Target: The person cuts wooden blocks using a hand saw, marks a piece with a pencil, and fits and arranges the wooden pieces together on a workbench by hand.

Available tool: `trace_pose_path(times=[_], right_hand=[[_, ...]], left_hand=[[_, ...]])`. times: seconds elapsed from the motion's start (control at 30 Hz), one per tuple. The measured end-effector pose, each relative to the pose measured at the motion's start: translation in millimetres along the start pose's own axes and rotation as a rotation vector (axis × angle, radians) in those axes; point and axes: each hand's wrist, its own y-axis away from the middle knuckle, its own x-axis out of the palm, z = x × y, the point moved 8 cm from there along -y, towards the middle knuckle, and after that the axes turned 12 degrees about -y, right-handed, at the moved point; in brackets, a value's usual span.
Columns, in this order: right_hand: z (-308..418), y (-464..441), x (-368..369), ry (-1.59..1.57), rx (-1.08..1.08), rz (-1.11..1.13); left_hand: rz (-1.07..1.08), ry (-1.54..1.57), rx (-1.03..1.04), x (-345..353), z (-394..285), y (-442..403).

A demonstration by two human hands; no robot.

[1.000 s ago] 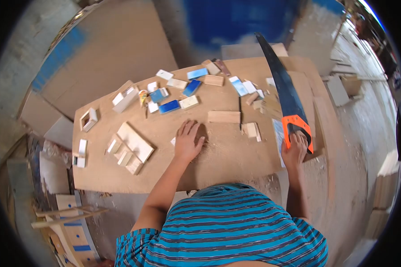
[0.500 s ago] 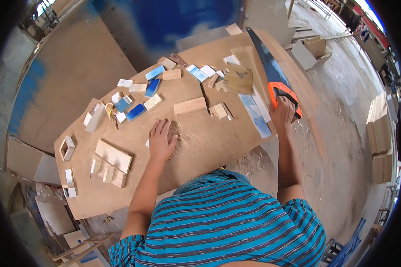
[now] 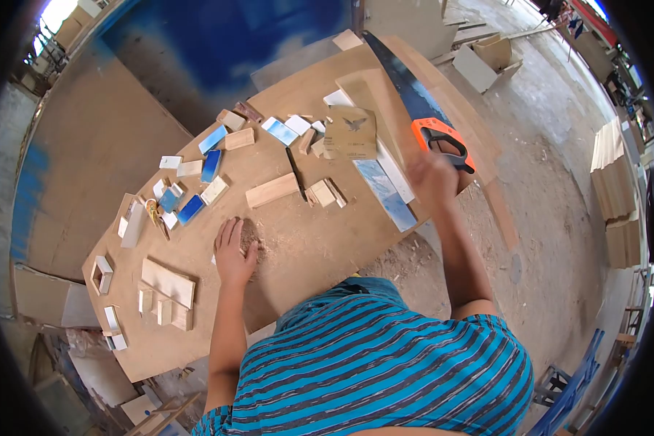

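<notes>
My left hand point(image 3: 234, 254) lies on the work table point(image 3: 305, 240) with fingers stretched out, beside a small heap of sawdust point(image 3: 253, 240). A bit of something white shows at its left edge. A hand saw point(image 3: 421, 102) with an orange and black handle lies along the table's right side, blade pointing away from me. My right hand point(image 3: 434, 178) is just below and left of that handle, apart from the grip. Motion smears its fingers. Left of the saw are a sandpaper sheet point(image 3: 351, 133) and a blue-and-white strip point(image 3: 385, 195).
Several wood offcuts and painted blocks, among them a bare wood block point(image 3: 271, 190) and a dark blue block point(image 3: 190, 209), lie across the table. A wooden assembly point(image 3: 168, 283) is at the left. Stacked boards point(image 3: 612, 171) stand on the floor at right.
My right hand has let go of the saw handle and drawn off it to the lower left. The left hand stays by the sawdust. The whole view has shifted slightly.
</notes>
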Motion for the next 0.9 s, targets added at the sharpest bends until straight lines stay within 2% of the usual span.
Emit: trace_pose_path(times=[0.03,0.07,0.17,0.3,0.4,0.5,0.63,0.73,0.83,0.9], right_hand=[[8,13,22,0.008,0.031,0.156],[74,43,19,0.336,-0.01,0.292],[73,47,28,0.217,-0.032,0.192],[76,38,14,0.085,-0.117,0.243],[52,27,13,-0.145,0.0,0.414],[32,28,15,-0.402,-0.024,0.411],[20,48,37,-1.009,0.422,0.629],[31,66,50,-1.244,0.5,0.711],[53,87,69,-1.438,0.573,0.724],[63,105,88,-1.459,0.604,0.729]], left_hand=[[-0.001,0.006,-0.002,0,0,0],[-0.005,0.012,-0.003,-1,0,-1],[-0.057,-0.024,-0.029,-4,-4,-2],[-0.086,0.027,-0.062,-17,-28,-8],[-0.132,0.105,-0.013,-19,-56,-16],[-0.113,0.17,0.077,-19,-94,-26],[-0.053,0.326,0.165,-13,-140,-33],[0.247,0.526,0.113,17,-158,-19],[0.681,1.032,-0.03,62,-174,11],[0.826,1.305,-0.267,60,-184,30]])
